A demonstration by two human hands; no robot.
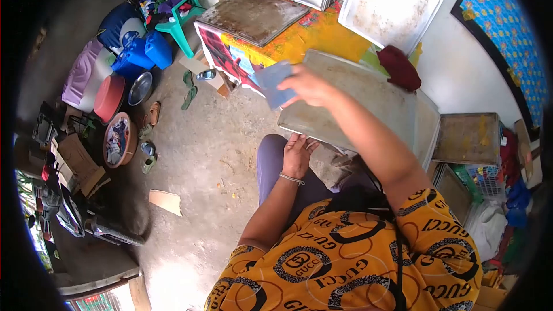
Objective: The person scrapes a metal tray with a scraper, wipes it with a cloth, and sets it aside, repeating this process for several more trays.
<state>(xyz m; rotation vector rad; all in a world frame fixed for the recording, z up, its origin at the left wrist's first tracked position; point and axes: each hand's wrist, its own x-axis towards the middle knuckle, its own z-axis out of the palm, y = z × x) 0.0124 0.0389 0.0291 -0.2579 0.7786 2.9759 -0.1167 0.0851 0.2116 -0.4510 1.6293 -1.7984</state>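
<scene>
My right hand (311, 86) is closed on a flat blue-grey rectangular scraper (272, 83), blurred by motion, above the far left corner of a large metal baking tray (368, 95). The tray lies tilted in front of me, its surface dull and stained. At its near left edge, my left hand (298, 154) grips the rim, with fingers on the edge. Part of the tray is hidden behind my right forearm. A dark red cloth (398, 68) sits by the tray's far right side.
Another stained tray (253, 16) lies on a table with a yellow cloth (322, 31). More trays (394, 3) lean against the wall. At left are a green chair (183, 8), blue jugs (141, 52), a basin of clothes (121, 138) and sandals (189, 89). Cardboard (165, 202) lies on the floor.
</scene>
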